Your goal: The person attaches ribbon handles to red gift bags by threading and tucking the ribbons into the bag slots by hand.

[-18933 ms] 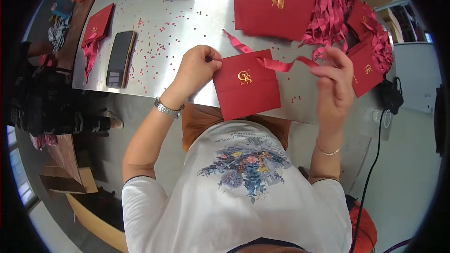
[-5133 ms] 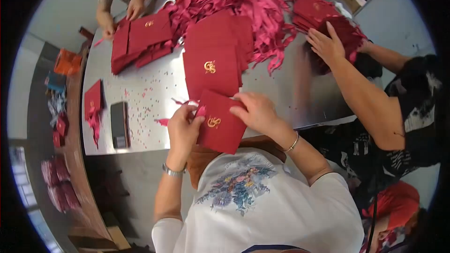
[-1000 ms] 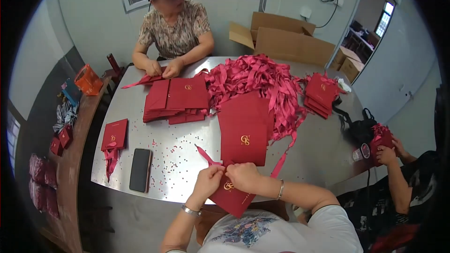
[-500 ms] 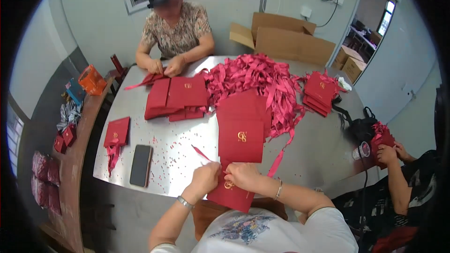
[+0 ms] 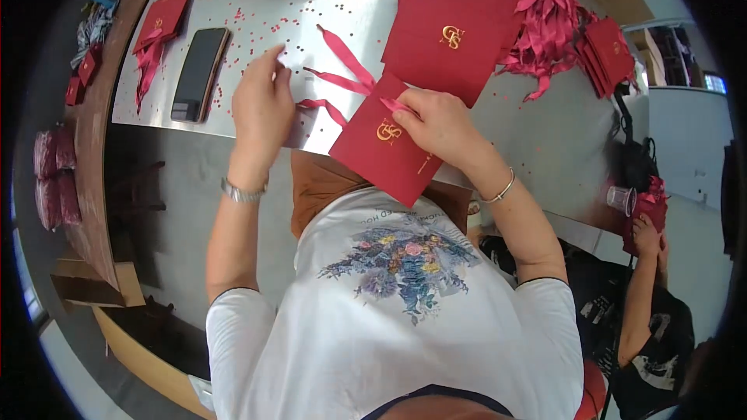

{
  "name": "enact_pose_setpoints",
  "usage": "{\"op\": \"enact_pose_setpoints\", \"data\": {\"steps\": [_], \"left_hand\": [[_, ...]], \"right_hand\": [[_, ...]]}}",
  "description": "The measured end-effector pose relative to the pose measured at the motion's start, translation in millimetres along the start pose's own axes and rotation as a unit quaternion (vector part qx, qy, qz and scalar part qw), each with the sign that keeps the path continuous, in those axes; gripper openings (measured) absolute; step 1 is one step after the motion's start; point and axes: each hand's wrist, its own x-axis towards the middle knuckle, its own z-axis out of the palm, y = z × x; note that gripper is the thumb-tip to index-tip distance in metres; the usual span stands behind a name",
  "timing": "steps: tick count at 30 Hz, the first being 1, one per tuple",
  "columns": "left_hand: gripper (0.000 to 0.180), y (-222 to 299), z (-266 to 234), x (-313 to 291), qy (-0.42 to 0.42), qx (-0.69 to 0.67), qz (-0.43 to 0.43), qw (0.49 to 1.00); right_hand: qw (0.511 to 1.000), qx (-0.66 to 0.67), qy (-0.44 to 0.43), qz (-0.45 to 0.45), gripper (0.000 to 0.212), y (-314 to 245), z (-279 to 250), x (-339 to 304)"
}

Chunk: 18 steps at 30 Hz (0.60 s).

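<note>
A flat red paper bag (image 5: 385, 152) with a gold emblem lies tilted at the table's near edge, partly over my lap. My right hand (image 5: 436, 124) rests on its upper right part, thumb and fingers pinching a pink ribbon (image 5: 391, 104) there. More ribbon ends (image 5: 346, 54) stretch from the bag's upper left side across the metal top. Left of these, my left hand (image 5: 263, 101) is raised with its fingers apart and seems to hold nothing. Just beyond the bag, a stack of similar red bags (image 5: 436, 39) partly adjoins its top corner.
A dark phone (image 5: 200, 75) lies left on the metal table (image 5: 311, 0), among small red dots. Another red bag with ribbons (image 5: 166, 15) lies beyond it. A ribbon heap (image 5: 537, 15) and red bags (image 5: 607, 54) are at right. A co-worker's hand (image 5: 645, 235) holds red bags beside a clear cup (image 5: 621, 200).
My view has tilted down, dropping the person opposite from sight. My left hand has left the bag, moving left with fingers apart. My right hand stays on it. More ribbon ends show.
</note>
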Motion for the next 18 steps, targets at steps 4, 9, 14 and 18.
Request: {"op": "enact_pose_setpoints", "data": {"steps": [4,9,14,18], "left_hand": [[0.019,40.9,-5.0,-74.4,-0.140,-0.044,0.004,0.989],[0.024,44.1,15.1,-90.6,-0.114,0.002,-0.010,0.993],[0.021,48.1,21.8,-79.8,-0.076,-0.004,-0.010,0.997],[0.020,39.2,25.7,-61.0,-0.111,-0.059,-0.118,0.985]], "right_hand": [[1.000,0.008,-0.011,-0.006,0.019,-3.8,-2.5,-8.6],[0.998,0.055,-0.030,-0.024,0.024,0.7,-19.8,-23.4],[0.999,0.050,-0.004,0.008,0.023,24.5,-52.4,-67.4],[0.970,0.210,0.000,0.124,0.027,36.9,-80.8,-110.1]]}}
